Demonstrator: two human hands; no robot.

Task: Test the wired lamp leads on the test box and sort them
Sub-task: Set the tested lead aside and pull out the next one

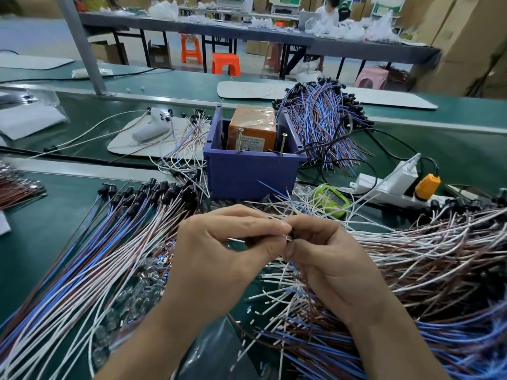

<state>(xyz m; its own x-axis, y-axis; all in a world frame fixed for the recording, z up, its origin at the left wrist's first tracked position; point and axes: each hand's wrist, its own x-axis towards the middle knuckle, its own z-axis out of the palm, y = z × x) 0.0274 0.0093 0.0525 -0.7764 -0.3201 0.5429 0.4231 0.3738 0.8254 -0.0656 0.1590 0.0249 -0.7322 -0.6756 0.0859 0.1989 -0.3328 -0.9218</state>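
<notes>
Centrally, the left hand (219,242) and right hand (323,250) meet, fingertips pinched shut on one thin lamp lead (290,236) with a small black socket. Loose wire heaps crowd both sides; the blue plastic test box (252,171) stands just beyond on green matting.

A green digital timer (330,200) lies on a factory bench, a white power strip (389,187) with a yellow plug (426,186) just to its right. Far to the timer's left — on a pale mat (123,145) — rests a white handheld controller (152,124). Well behind the timer, orange stools (208,57) stand under a long table (247,31).
</notes>
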